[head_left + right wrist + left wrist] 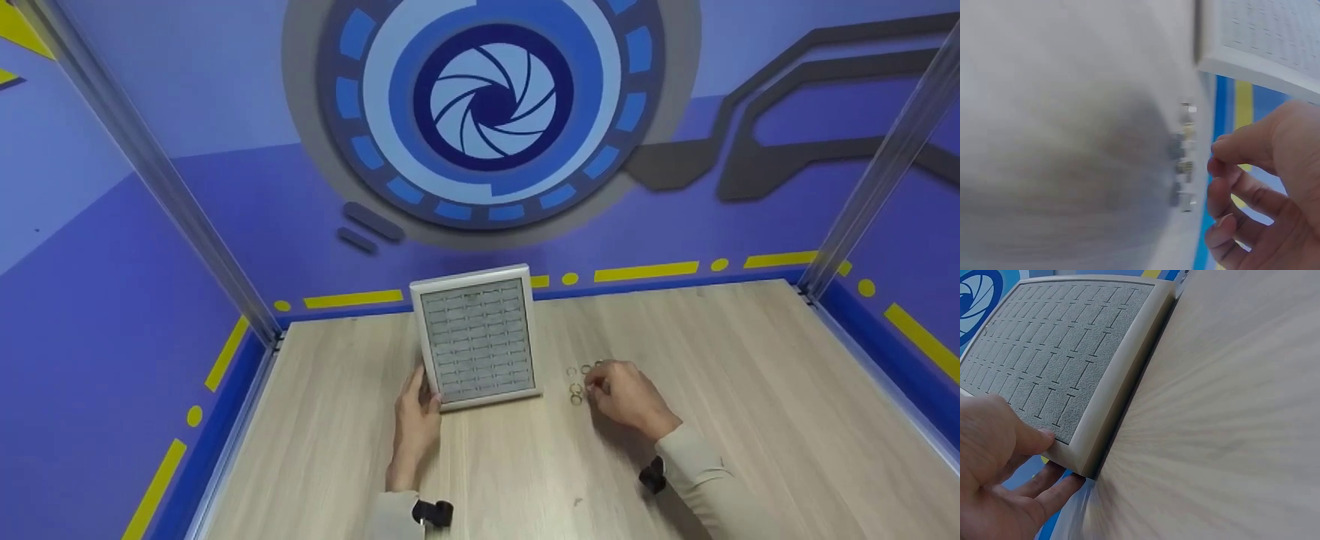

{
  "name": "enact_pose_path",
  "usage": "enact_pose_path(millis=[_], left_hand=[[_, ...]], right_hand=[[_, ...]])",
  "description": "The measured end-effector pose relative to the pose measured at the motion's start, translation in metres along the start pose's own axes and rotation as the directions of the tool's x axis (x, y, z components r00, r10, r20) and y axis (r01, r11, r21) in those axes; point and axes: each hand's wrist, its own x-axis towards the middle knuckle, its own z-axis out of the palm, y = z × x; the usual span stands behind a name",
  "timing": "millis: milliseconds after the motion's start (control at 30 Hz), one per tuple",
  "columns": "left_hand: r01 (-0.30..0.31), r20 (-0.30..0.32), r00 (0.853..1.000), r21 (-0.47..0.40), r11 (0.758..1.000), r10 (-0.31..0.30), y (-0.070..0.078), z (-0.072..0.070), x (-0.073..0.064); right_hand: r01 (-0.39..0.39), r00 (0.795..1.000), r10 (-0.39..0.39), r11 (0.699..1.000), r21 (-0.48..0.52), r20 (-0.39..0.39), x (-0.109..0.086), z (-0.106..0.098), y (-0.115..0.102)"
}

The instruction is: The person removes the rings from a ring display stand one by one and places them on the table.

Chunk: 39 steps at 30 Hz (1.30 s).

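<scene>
My left hand [417, 427] grips the lower left corner of a ring display tray [480, 341], thumb on the front frame and fingers behind. The tray has a pale frame and a grey textured pad with rows of slits, and leans back on its lower edge. A small dark item [471, 295] shows in its top row. My right hand [626, 394] hovers at several rings [576, 399] on the table, thumb and index fingertips together, other fingers curled. I cannot tell whether a ring is between those fingertips. In the right wrist view the rings [1187, 167] appear blurred beside the fingertips.
The wood-grain table [735, 360] meets a blue patterned back wall [600, 225] just behind the tray. Metal posts [180, 202] stand at the back corners, with side panels left and right. A small mark [577, 501] shows near the table's front.
</scene>
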Motion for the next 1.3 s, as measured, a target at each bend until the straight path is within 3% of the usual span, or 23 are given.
enact_pose_path(millis=[133, 233, 433, 700, 867, 1000, 1300], left_hand=[[0.006, -0.006, 1.0, 0.002, 1.0, -0.006, 0.0, 0.0, -0.001], [-0.032, -0.012, 0.999, 0.008, 0.999, 0.033, 0.0, 0.001, -0.001], [-0.049, -0.022, 0.999, 0.034, 0.998, 0.049, 0.0, 0.0, 0.0], [-0.048, -0.02, 0.999, 0.068, 0.997, 0.049, -0.001, -0.001, 0.001], [-0.072, -0.039, 0.996, 0.109, 0.991, 0.076, -0.001, 0.003, 0.0], [-0.078, -0.049, 0.995, 0.129, 0.988, 0.085, -0.001, 0.002, 0.001], [-0.114, -0.05, 0.991, 0.141, 0.983, 0.122, -0.003, 0.003, 0.001]], right_hand=[[0.019, 0.999, -0.017, 0.999, 0.038, -0.042, 0.01, -0.011, -0.013], [0.055, 0.994, -0.05, 0.997, 0.046, -0.096, 0.019, -0.017, -0.027], [0.139, 0.973, -0.119, 0.986, 0.088, -0.197, 0.045, -0.023, -0.062], [0.305, 0.911, -0.252, 0.945, 0.122, -0.326, 0.088, -0.018, -0.102], [0.345, 0.878, -0.29, 0.935, 0.085, -0.381, 0.104, -0.013, -0.12], [0.34, 0.877, -0.286, 0.937, 0.077, -0.386, 0.115, -0.004, -0.132], [0.325, 0.897, -0.281, 0.942, 0.079, -0.342, 0.133, 0.012, -0.148]])
